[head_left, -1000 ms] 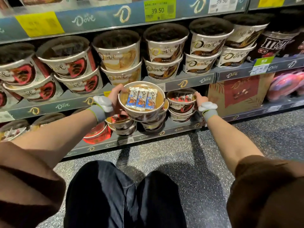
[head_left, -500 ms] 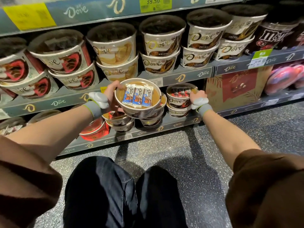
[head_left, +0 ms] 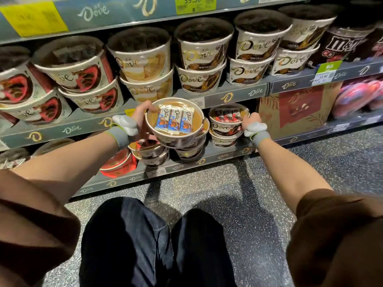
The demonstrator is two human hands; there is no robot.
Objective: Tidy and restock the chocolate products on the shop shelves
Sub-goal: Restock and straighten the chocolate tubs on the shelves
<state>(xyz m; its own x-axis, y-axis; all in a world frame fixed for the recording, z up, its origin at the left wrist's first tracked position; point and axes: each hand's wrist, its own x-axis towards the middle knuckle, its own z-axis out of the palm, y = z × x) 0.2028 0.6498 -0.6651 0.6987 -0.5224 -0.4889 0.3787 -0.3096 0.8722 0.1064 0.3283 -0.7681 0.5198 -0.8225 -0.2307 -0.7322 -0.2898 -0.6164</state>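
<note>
Little has changed: your left hand point(head_left: 143, 123) still grips the blue tub point(head_left: 175, 123) above the low shelf point(head_left: 223, 156); at its 3 o'clock, your right hand point(head_left: 249, 122) still clasps the red tub point(head_left: 227, 123). Neither is placed.

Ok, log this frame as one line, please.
left hand: holds round blue-bar Dove tub | right hand: grips red-bar Dove tub on stack | site: bottom shelf

Speckled grey terrazzo floor point(head_left: 259, 204) below blue-edged shop shelving point(head_left: 207, 160).
</note>
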